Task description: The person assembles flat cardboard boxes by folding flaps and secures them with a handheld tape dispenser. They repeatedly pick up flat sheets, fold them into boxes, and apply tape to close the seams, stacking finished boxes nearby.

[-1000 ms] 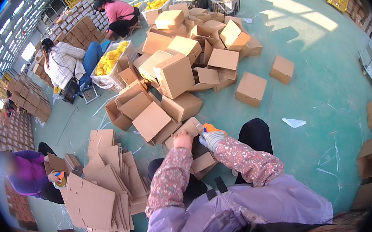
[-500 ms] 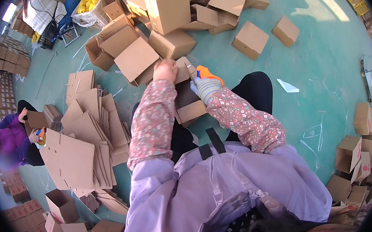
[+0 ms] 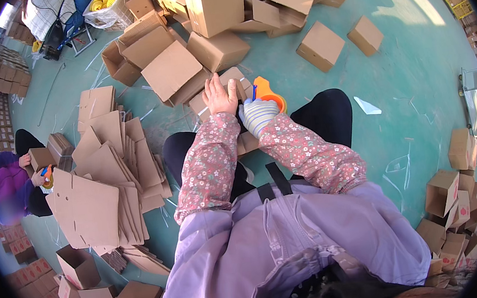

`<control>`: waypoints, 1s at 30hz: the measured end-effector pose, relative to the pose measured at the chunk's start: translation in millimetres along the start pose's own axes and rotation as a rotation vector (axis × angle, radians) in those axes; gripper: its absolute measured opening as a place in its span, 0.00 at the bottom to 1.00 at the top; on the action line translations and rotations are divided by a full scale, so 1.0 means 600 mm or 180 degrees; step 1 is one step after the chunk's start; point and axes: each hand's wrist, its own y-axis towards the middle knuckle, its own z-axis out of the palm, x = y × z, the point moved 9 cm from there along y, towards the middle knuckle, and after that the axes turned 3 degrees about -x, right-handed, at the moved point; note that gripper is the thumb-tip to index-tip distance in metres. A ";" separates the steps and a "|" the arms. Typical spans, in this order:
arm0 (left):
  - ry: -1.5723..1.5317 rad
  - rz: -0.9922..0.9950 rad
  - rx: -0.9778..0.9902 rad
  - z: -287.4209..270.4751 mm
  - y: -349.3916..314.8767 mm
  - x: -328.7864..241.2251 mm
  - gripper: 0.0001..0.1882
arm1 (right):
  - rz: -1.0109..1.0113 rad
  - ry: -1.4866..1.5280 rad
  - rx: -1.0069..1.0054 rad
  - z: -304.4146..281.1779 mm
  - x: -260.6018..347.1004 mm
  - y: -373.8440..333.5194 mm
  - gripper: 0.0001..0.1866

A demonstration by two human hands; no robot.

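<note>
Between my knees sits a brown cardboard box (image 3: pixel 247 142), mostly covered by my hands. My left hand (image 3: pixel 221 97), bare, is stretched out with its fingers apart over the box's far flaps. In a grey-and-yellow striped glove, my right hand (image 3: pixel 260 116) is closed around an orange tape dispenser (image 3: pixel 271 94) with a blue part, held at the box's right side. Whether tape runs from it to the box cannot be made out.
Flattened cartons (image 3: pixel 114 173) lie piled at my left. Made-up boxes (image 3: pixel 215 9) heap up ahead, and two more (image 3: pixel 321 46) (image 3: pixel 365 35) lie to the right. Further left, a co-worker (image 3: pixel 9 179) in purple handles a box. Open boxes (image 3: pixel 446 191) stand at the lower right.
My left hand has moved slightly right and gone from bunched and blurred to stretched out over the box. My right hand and the tape dispenser have shifted slightly left.
</note>
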 end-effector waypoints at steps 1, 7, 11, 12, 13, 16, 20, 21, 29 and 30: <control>0.0020 0.0140 0.0123 0.003 -0.001 -0.012 0.32 | -0.0072 -0.0157 -0.0110 -0.002 0.012 -0.003 0.15; 0.0256 0.0674 0.0812 0.016 0.007 -0.011 0.31 | -0.0512 -0.0152 -0.0137 -0.002 0.030 -0.001 0.19; 0.0586 0.0511 0.0713 0.011 0.006 0.014 0.29 | -0.0170 0.1153 0.0210 0.012 -0.067 -0.010 0.19; 0.0674 0.0369 0.0575 0.005 0.005 0.019 0.28 | 0.0146 0.1497 0.0144 0.012 -0.106 -0.018 0.18; 0.0764 0.0086 0.0425 -0.002 0.001 0.030 0.28 | 0.0400 0.1856 0.0021 0.010 -0.140 -0.026 0.17; 0.0731 -0.0467 -0.0133 -0.025 -0.011 0.040 0.27 | 0.1100 0.3821 -0.0639 0.009 -0.195 -0.049 0.10; 0.0571 -0.0038 -0.0309 -0.026 -0.014 0.005 0.22 | 0.0518 0.3983 -0.0695 0.007 -0.122 -0.053 0.09; 0.0576 -0.0065 -0.0521 -0.037 -0.014 0.006 0.21 | 0.0328 0.2543 -0.0609 0.008 -0.095 -0.056 0.09; 0.0544 0.0294 -0.0161 -0.022 -0.022 -0.002 0.20 | 0.0979 0.4296 -0.0197 0.061 -0.114 -0.046 0.09; 0.0601 0.0274 -0.0160 -0.021 -0.022 -0.002 0.20 | 0.1027 0.4601 -0.0070 0.066 -0.111 -0.048 0.10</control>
